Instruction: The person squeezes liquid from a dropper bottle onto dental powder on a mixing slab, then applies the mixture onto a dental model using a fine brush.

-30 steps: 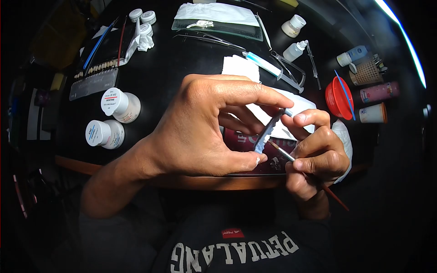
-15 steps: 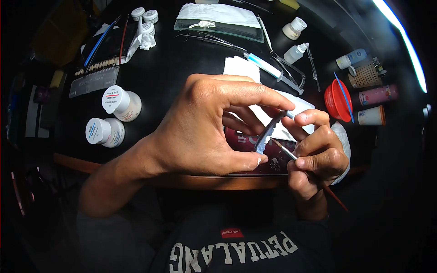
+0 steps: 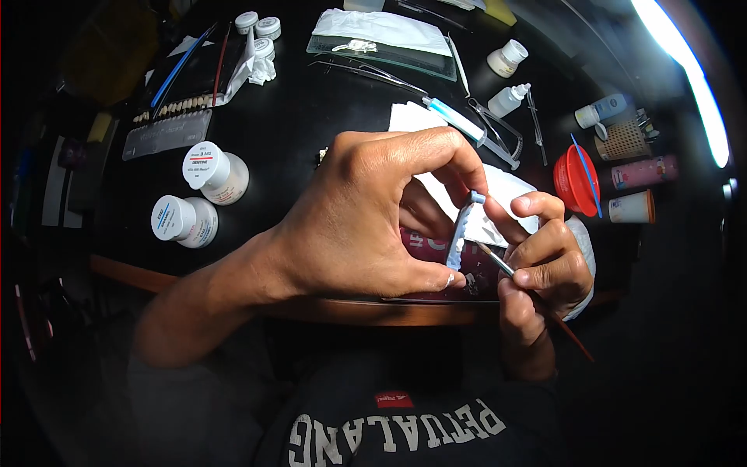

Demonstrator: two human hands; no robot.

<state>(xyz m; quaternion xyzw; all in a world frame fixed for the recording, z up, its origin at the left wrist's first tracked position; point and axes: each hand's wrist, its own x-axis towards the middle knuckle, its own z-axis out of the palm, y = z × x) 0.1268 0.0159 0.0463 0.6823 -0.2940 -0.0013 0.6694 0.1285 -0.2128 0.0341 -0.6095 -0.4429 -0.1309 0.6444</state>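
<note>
A curved blue-grey dental model (image 3: pixel 461 233) with white tooth shapes along one side is held by its two ends between the thumb and forefinger of my left hand (image 3: pixel 373 210). My right hand (image 3: pixel 545 265) is closed on a thin brush (image 3: pixel 498 260) with a metal collar and a dark red handle. The brush tip points at the model's toothed side, close to it; whether they touch is too small to tell. White stuff marks my left thumb tip. Behind the hands lie white paper (image 3: pixel 502 187) and a dark red mat (image 3: pixel 424 244).
Two white-lidded jars (image 3: pixel 218 175) (image 3: pixel 187 222) stand left. A tooth shade guide (image 3: pixel 167 134) and brushes (image 3: pixel 183 66) lie beyond. At the back are a glass slab (image 3: pixel 381 58), a syringe (image 3: pixel 467 124) and small bottles (image 3: pixel 510 100). A red bowl (image 3: pixel 574 183) stands right.
The model has been turned more upright in my left hand, whose forefinger is now more bent. My right forefinger has lifted off the model's upper end. The view has shifted slightly.
</note>
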